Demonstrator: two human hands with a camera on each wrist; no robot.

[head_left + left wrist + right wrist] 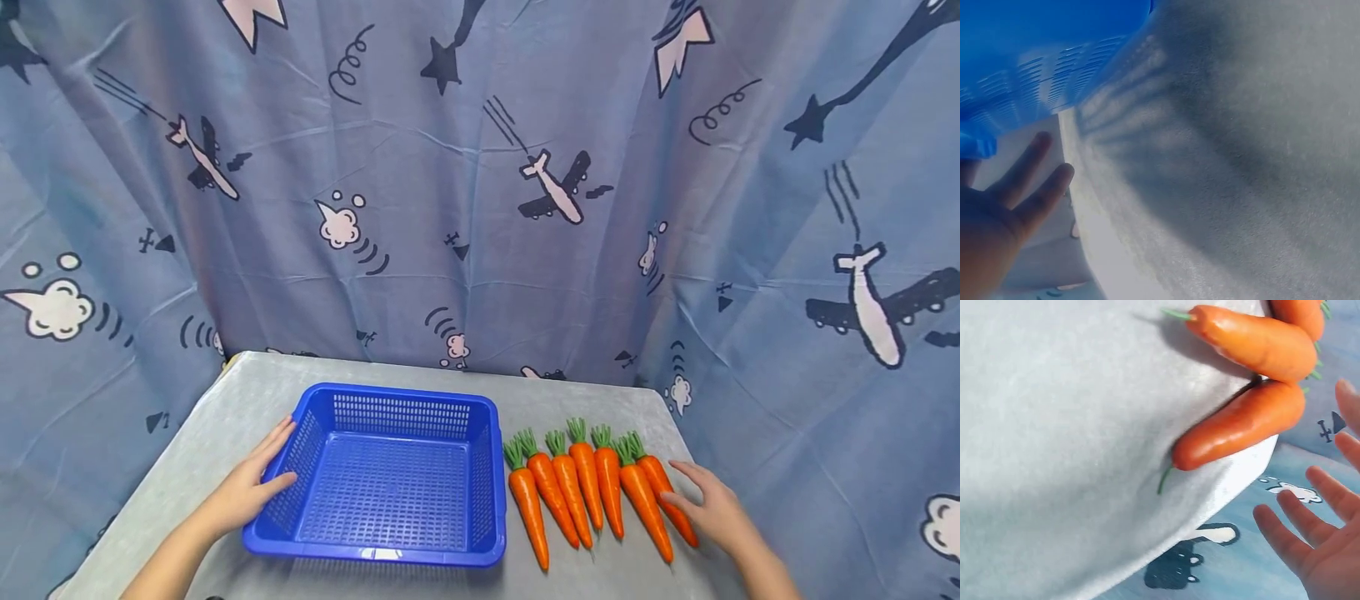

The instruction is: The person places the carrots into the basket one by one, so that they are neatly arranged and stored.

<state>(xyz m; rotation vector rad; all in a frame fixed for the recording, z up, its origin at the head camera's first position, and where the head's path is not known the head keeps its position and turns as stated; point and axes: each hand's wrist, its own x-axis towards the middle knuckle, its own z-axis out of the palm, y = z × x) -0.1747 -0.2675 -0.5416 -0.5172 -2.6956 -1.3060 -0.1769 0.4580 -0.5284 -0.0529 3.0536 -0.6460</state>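
A blue plastic basket (397,554) with slotted walls sits left of centre on the table, nothing inside it. My left hand (243,492) is at its left rim, thumb over the edge and fingers straight along the outside. In the left wrist view that hand (997,225) shows spread fingers beside the basket wall (1041,75). Several orange carrots (528,508) with green tops lie in a row right of the basket. Next to the rightmost carrot (663,496), my right hand (712,508) has its fingers extended; the right wrist view shows it (1322,531) apart from the carrots (1241,425).
The grey-white table (585,579) carries the basket and the carrots. A blue curtain (420,208) printed with planes and stars hangs behind and along both sides of it. The table's right edge runs close to the right hand.
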